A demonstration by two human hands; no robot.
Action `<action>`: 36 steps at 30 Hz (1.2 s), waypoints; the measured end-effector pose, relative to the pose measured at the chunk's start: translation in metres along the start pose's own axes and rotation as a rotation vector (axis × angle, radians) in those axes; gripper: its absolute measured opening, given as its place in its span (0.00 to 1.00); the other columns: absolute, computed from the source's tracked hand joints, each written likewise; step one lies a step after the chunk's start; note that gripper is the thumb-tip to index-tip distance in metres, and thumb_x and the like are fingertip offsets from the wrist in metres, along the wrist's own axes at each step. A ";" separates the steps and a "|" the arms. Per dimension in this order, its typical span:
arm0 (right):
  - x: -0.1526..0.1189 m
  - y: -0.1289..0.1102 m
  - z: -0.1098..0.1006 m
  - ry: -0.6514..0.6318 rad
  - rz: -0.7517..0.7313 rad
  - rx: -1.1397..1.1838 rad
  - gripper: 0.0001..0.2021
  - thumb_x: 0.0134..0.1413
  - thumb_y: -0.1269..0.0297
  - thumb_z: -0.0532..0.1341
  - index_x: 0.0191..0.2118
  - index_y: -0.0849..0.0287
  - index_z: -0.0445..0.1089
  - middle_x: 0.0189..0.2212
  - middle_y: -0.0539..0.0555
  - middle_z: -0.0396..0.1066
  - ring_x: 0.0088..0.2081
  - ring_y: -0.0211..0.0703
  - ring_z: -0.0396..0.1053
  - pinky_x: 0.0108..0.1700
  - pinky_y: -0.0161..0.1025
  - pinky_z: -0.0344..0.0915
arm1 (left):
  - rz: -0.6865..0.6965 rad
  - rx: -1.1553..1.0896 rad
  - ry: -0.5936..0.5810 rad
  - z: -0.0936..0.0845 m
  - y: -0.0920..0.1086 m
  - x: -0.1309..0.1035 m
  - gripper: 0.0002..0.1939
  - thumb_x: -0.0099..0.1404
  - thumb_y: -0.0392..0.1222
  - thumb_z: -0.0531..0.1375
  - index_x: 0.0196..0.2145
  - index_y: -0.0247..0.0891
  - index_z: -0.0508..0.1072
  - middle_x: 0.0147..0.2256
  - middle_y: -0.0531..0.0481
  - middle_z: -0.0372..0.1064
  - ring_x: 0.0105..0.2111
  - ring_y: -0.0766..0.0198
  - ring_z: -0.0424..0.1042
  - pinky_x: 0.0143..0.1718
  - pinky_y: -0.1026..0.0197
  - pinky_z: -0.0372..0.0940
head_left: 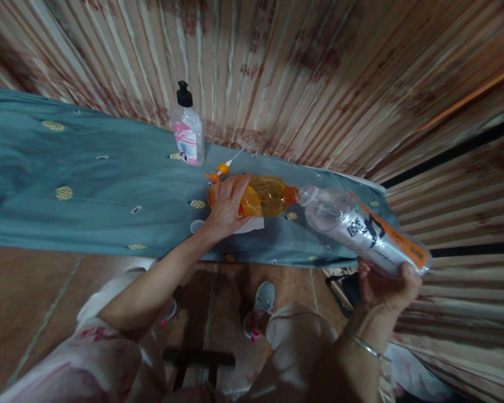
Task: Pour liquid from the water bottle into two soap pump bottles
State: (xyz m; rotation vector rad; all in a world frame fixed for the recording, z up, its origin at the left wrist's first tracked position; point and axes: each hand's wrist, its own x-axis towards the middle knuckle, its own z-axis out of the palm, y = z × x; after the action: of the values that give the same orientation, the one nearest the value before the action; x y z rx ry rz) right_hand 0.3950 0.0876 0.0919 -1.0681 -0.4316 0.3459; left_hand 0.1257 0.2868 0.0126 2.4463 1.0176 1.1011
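Dim, slightly soft. Highlights on clear bottle (363, 226), 3 o'clock; floor (231, 313) shadowed, 6 o'clock; curtain (386, 84) stretched, 2 o'clock.

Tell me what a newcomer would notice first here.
The amber bottle under the left hand probably comes first, its mouth right at that of the clear bottle in the right hand. Next comes the pump bottle standing on the teal cloth by the curtain.

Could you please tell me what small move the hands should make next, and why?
With the left hand on the amber bottle and the right hand on the clear bottle, I would probably align their mouths more squarely first. They face each other at an angle, whether they touch is hard to tell, and neither shows a cap, so a gap could spill any contents.
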 end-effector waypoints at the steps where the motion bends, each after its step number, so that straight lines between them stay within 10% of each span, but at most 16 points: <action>1: 0.000 0.001 0.000 0.003 0.000 0.001 0.26 0.25 0.60 0.66 0.40 0.57 0.72 0.45 0.55 0.73 0.34 0.39 0.68 0.17 0.27 0.57 | -0.009 -0.003 0.001 0.000 0.000 0.000 0.48 0.59 0.48 0.69 0.70 0.38 0.52 0.64 0.33 0.60 0.65 0.40 0.59 0.66 0.36 0.52; 36: 0.007 0.011 -0.002 -0.039 0.007 0.038 0.30 0.27 0.57 0.70 0.45 0.57 0.72 0.39 0.52 0.73 0.36 0.41 0.70 0.18 0.28 0.64 | -0.035 -0.013 0.010 -0.003 0.000 -0.001 0.48 0.59 0.52 0.68 0.70 0.34 0.53 0.63 0.32 0.61 0.63 0.40 0.60 0.66 0.38 0.51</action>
State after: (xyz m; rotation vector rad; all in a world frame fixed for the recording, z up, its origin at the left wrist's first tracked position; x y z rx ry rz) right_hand 0.4017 0.0943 0.0828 -1.0276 -0.4549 0.3805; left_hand 0.1232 0.2862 0.0142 2.4058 1.0494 1.1056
